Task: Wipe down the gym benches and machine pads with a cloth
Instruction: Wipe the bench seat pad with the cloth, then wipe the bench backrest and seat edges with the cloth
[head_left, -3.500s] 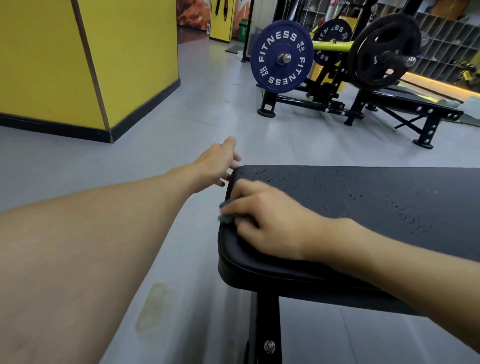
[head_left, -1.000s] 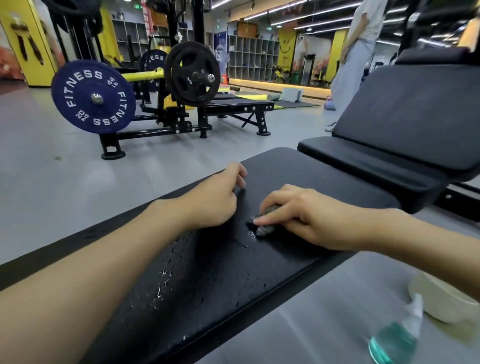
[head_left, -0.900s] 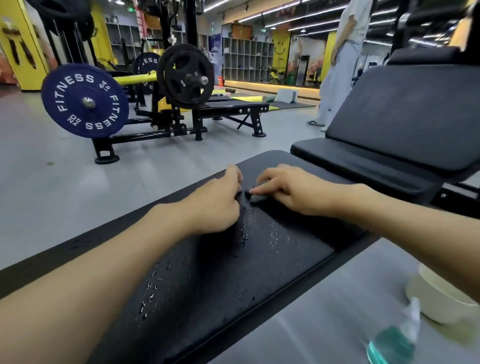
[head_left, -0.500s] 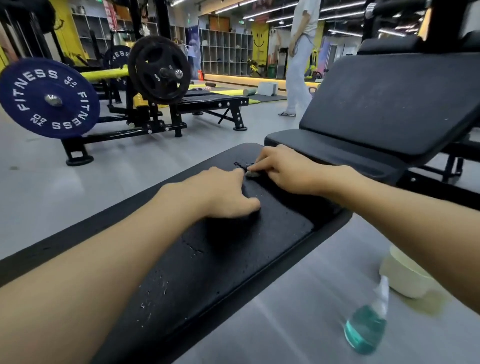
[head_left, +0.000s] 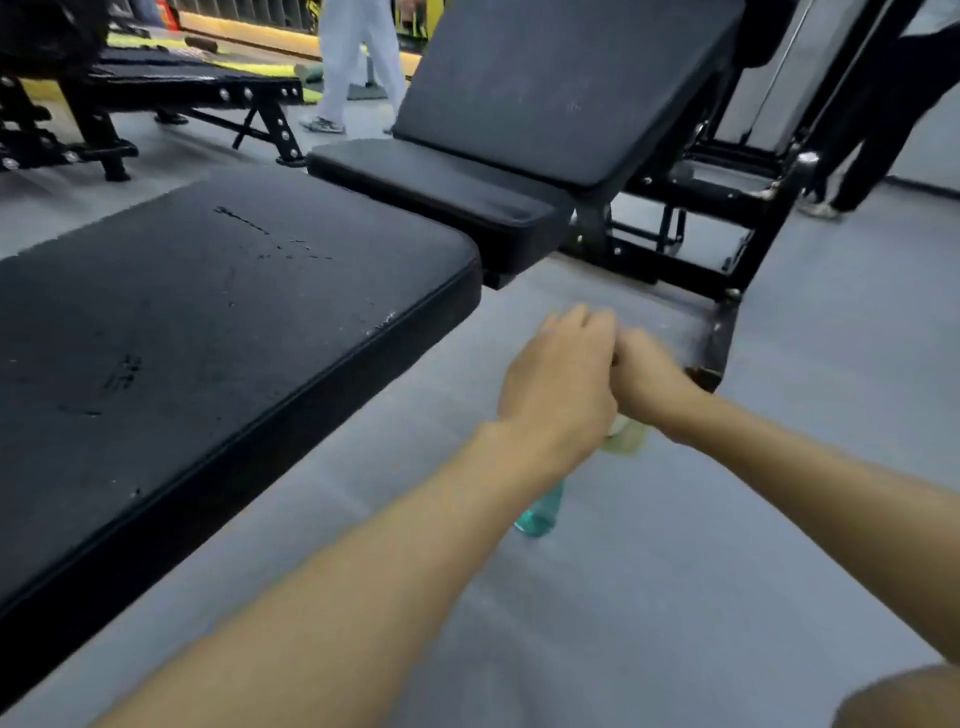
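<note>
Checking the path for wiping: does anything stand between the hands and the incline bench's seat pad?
Nothing visible does. Only floor separates the left hand and right hand from the seat pad; the flat bench stands to the left.

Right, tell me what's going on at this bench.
A person is cleaning gym benches. The left hand and right hand meet over the floor beside the flat bench, above a teal spray bottle. That spot is blurred, so no cloth shows and their grip is unclear. The flat bench carries wet streaks; the incline bench stands just beyond it.
</note>
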